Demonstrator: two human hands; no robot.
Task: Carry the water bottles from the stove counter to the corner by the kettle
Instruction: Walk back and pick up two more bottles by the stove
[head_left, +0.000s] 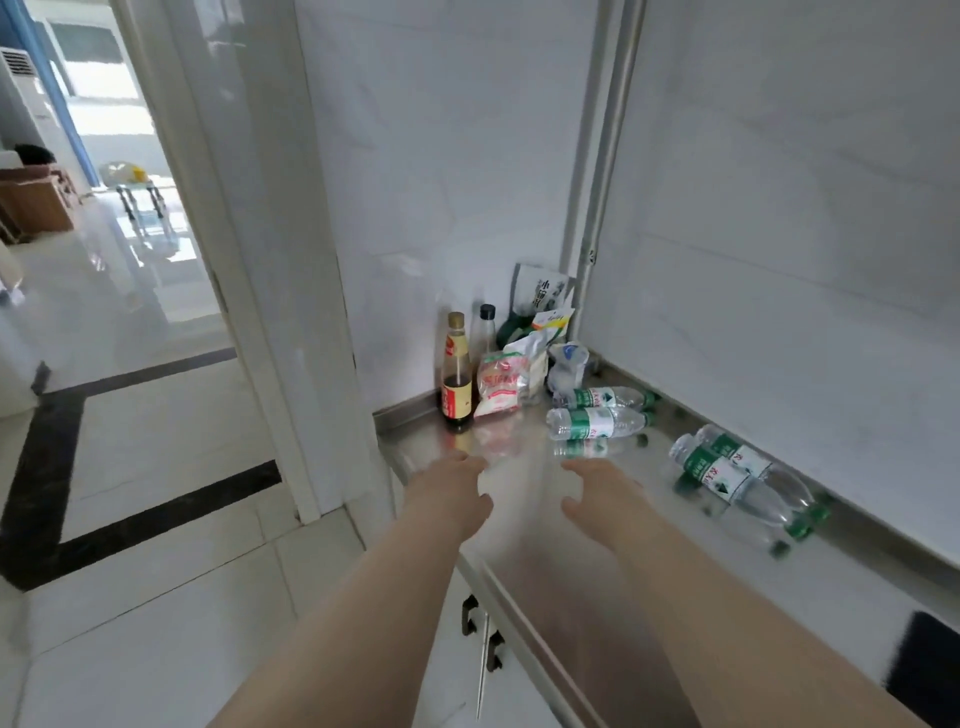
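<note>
Stainless steel bench carries 4 clear plastic water bottles with green labels and caps, all lying on their sides. The corner pair of water bottles lies side by side just beside the food packets, caps toward the right-hand wall. The wall pair of water bottles lies touching along the back edge, caps toward the near end. A brown sauce bottle stands upright at the left end. No kettle is in view.

Left grip and right grip are both released, fingers spread, held over the bench short of the corner pair and grasping nothing.

Assessment: the bottles look thin-walled. Weight is likely light to moderate depending on fill, which cannot be confirmed. Smooth round bodies will probably roll and may dent under a hard squeeze. Recommended hold: around the labelled mid-section, 1 bottle per grip. The corner pair is nearest.
</note>
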